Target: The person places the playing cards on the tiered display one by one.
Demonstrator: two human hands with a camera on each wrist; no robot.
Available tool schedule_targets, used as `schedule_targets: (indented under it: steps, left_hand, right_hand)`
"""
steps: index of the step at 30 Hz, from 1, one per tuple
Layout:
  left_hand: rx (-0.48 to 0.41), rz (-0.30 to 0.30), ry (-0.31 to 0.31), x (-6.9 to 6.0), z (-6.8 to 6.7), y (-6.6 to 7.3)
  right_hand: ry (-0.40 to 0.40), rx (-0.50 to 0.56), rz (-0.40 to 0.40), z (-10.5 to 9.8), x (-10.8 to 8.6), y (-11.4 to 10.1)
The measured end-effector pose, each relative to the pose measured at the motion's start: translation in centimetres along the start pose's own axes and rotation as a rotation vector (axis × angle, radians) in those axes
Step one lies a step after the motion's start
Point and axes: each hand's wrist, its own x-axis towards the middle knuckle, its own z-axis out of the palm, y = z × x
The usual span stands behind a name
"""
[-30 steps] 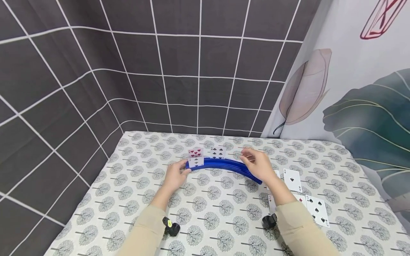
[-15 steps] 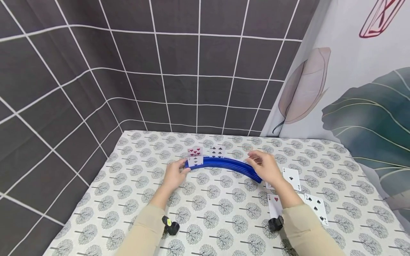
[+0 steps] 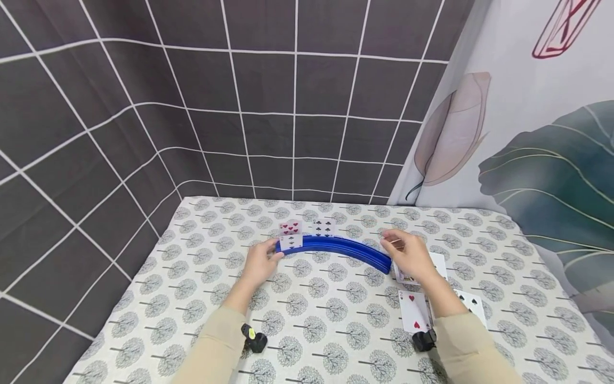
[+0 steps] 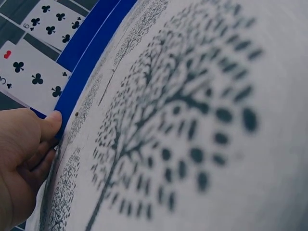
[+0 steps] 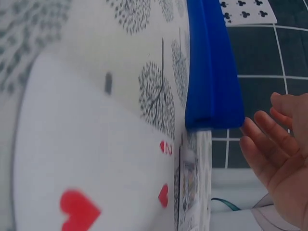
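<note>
Blue and glossy, the arched playing-card holder (image 3: 331, 245) lies on the tree-print cloth (image 3: 336, 309), toward five o'clock in the head view. At its nine o'clock end, the left hand (image 3: 259, 261) has thumb and fingers pinched on it. At two o'clock from that hand, the three of clubs (image 3: 291, 242) stands in the holder, with a hearts card (image 3: 290, 228) behind it; the six of clubs (image 3: 323, 228) stands farther along the arc. Near the opposite end is the right hand (image 3: 410, 258), its fingers loosely bent, holding nothing. A court card (image 3: 402, 276) lies partly beneath it, the two of hearts (image 3: 414, 311) at six o'clock from it, and a partly covered spades card (image 3: 472, 304) at four.

Through the left wrist view, the left hand sits between eight and nine o'clock, thumb on the holder's end, other fingers bent below. From there the blue edge runs toward one o'clock, the two clubs cards standing beside it.

Right wrist view: the right hand, between three and four o'clock, shows its fingers apart, tips just beside the holder's end; whether they touch, I cannot tell. Blurred, the two of hearts fills eight o'clock.
</note>
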Motion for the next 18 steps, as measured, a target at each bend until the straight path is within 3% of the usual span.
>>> schedule_targets:
  steps: [4, 18]
  left_hand:
    - [0.002, 0.018, 0.008, 0.0, 0.0, -0.1]
    - [-0.019, -0.004, 0.004, -0.1, 0.1, 0.0]
  right_hand:
    - [0.012, -0.013, 0.000, -0.3, -0.4, 0.5]
    - [0.016, -0.047, 0.048, -2.0, -2.1, 1.3]
